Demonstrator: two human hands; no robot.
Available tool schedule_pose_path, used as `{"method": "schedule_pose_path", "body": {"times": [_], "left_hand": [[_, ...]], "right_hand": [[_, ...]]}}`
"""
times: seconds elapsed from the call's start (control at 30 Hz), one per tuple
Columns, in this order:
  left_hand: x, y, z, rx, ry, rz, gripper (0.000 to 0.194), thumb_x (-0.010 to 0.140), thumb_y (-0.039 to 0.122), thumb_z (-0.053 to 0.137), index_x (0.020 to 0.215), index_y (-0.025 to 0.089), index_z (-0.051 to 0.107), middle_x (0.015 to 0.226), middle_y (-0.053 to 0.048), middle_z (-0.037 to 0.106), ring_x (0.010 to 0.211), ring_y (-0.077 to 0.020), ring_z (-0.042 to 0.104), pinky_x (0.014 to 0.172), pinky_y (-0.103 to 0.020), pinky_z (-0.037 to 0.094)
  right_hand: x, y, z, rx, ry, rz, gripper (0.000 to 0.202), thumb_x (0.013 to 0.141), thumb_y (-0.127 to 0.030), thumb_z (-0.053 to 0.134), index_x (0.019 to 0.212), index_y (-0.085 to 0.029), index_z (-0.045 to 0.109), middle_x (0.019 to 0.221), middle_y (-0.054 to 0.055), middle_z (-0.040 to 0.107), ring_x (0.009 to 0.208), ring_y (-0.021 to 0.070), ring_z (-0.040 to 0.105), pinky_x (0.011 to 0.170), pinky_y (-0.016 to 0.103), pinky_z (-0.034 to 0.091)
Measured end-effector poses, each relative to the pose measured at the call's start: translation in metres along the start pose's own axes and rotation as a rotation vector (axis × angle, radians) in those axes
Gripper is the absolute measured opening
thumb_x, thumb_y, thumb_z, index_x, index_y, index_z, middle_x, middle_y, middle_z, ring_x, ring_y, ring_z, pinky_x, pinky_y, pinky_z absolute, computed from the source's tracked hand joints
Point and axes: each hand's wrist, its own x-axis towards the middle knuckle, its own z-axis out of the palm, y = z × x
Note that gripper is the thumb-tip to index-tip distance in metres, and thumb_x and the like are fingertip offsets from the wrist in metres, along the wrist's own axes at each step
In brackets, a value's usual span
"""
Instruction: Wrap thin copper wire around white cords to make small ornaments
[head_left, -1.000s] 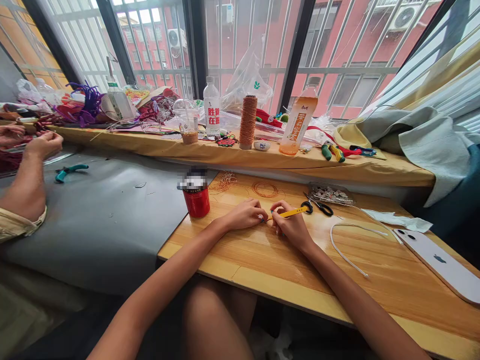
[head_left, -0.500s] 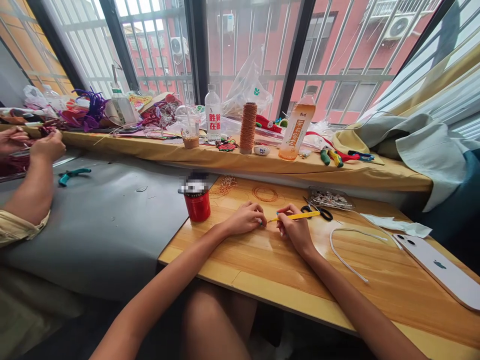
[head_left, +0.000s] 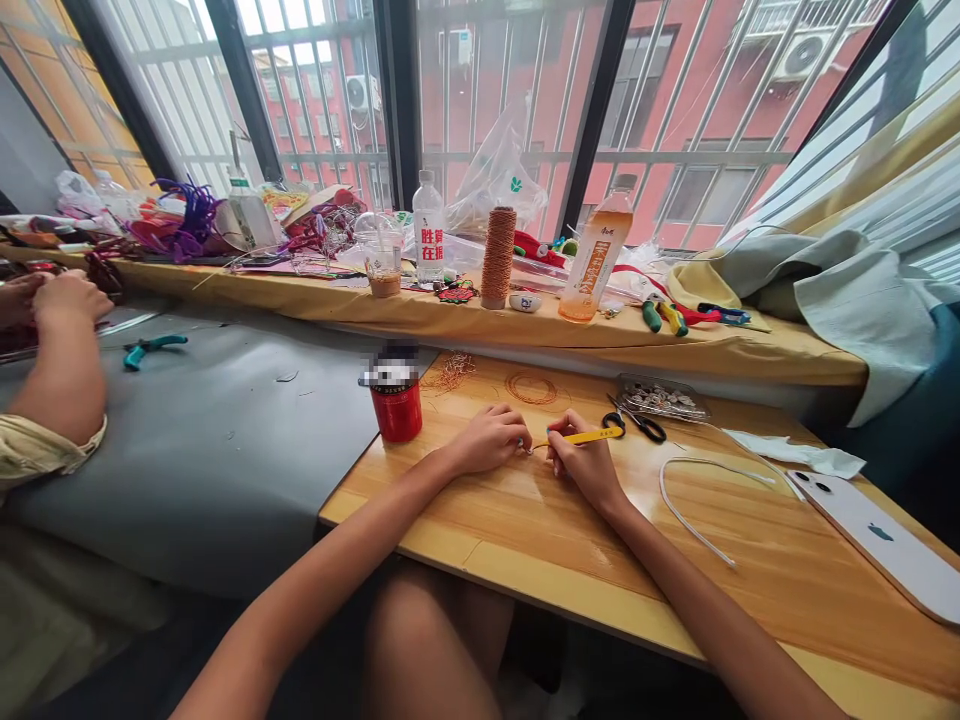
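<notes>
My right hand (head_left: 583, 460) grips yellow tweezers (head_left: 596, 435) like a pen, their thin tip pointing left. My left hand (head_left: 491, 440) rests on the wooden table (head_left: 465, 520), thumb and fingers pinched around a tiny pale piece (head_left: 529, 451), too small to name. The tweezers' tip is right beside that piece; I cannot tell if they touch. Beyond my hands lie a coil of copper-coloured wire (head_left: 531, 387) and a loose bundle of thin wires (head_left: 456, 370). Black scissors (head_left: 641, 422) lie just past the tweezers' rear end.
A red can (head_left: 397, 412) stands left of my left arm. A clear tray of small pieces (head_left: 664, 398), white cord (head_left: 686, 520) and a phone (head_left: 877, 530) lie to the right. Bottles and a thread cone (head_left: 499, 258) line the sill. At far left are a co-worker's hands (head_left: 64, 300) and teal pliers (head_left: 154, 350).
My right hand has shifted slightly left, bringing the tweezers' tip to my left fingertips. The co-worker's hands have moved down and left. My left hand has barely moved.
</notes>
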Motion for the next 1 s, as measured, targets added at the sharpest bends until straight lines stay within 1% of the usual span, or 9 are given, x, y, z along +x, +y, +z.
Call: {"method": "schedule_pose_path", "body": {"times": [0.13,0.27,0.37,0.63,0.73,0.87,1.0], "left_hand": [[0.0004,0.0002,-0.0008,0.006,0.000,0.006,0.022,0.077,0.013,0.042,0.082,0.023,0.061,0.084,0.001,0.057,0.083,-0.0139,0.042,0.077,-0.028,0.031],[0.0005,-0.0012,0.0005,-0.002,-0.001,0.009,0.023,0.078,0.014,0.042,0.081,0.024,0.062,0.084,0.001,0.058,0.084,-0.0138,0.042,0.077,-0.027,0.031],[0.0006,-0.0025,0.0020,-0.005,0.001,0.007,0.022,0.077,0.014,0.043,0.081,0.024,0.063,0.084,0.001,0.058,0.084,-0.0138,0.042,0.078,-0.027,0.031],[0.0012,-0.0020,0.0012,-0.025,-0.004,-0.008,0.022,0.078,0.015,0.042,0.080,0.023,0.063,0.084,0.000,0.058,0.084,-0.0137,0.043,0.079,-0.027,0.032],[0.0022,-0.0013,0.0015,-0.022,-0.017,-0.017,0.021,0.077,0.015,0.043,0.079,0.022,0.063,0.084,-0.001,0.057,0.084,-0.0139,0.043,0.079,-0.027,0.033],[0.0033,-0.0023,0.0047,-0.023,-0.030,-0.016,0.022,0.078,0.017,0.041,0.081,0.023,0.062,0.085,-0.001,0.056,0.084,-0.0140,0.043,0.079,-0.028,0.033],[0.0030,-0.0032,0.0058,-0.011,-0.037,-0.014,0.023,0.078,0.014,0.042,0.082,0.024,0.062,0.088,-0.001,0.055,0.086,-0.0142,0.042,0.080,-0.028,0.033]], "right_hand": [[-0.0002,-0.0001,-0.0002,-0.007,-0.009,-0.005,0.006,0.067,-0.021,0.046,0.069,-0.020,0.041,0.045,-0.007,0.047,0.029,0.0068,0.039,0.030,0.018,0.029],[-0.0006,-0.0017,-0.0003,0.015,0.014,0.001,0.006,0.068,-0.021,0.046,0.068,-0.020,0.040,0.045,-0.007,0.047,0.030,0.0065,0.038,0.030,0.018,0.029],[0.0005,-0.0005,-0.0003,0.002,0.000,-0.008,0.005,0.068,-0.020,0.046,0.068,-0.020,0.041,0.046,-0.007,0.047,0.030,0.0066,0.039,0.031,0.018,0.030],[0.0006,0.0021,0.0021,-0.114,-0.041,-0.041,0.004,0.070,-0.021,0.045,0.069,-0.020,0.041,0.050,-0.006,0.047,0.034,0.0070,0.040,0.035,0.019,0.031],[-0.0007,0.0026,0.0025,-0.211,-0.052,-0.104,0.006,0.071,-0.021,0.043,0.066,-0.020,0.040,0.050,-0.006,0.046,0.037,0.0070,0.041,0.038,0.019,0.031],[-0.0018,0.0046,0.0033,-0.312,-0.031,-0.179,0.010,0.073,-0.023,0.042,0.064,-0.020,0.039,0.052,-0.004,0.048,0.041,0.0076,0.042,0.041,0.019,0.032],[-0.0024,0.0043,0.0046,-0.300,0.005,-0.172,0.009,0.072,-0.022,0.043,0.063,-0.020,0.039,0.053,-0.004,0.048,0.042,0.0077,0.043,0.041,0.019,0.033]]}}
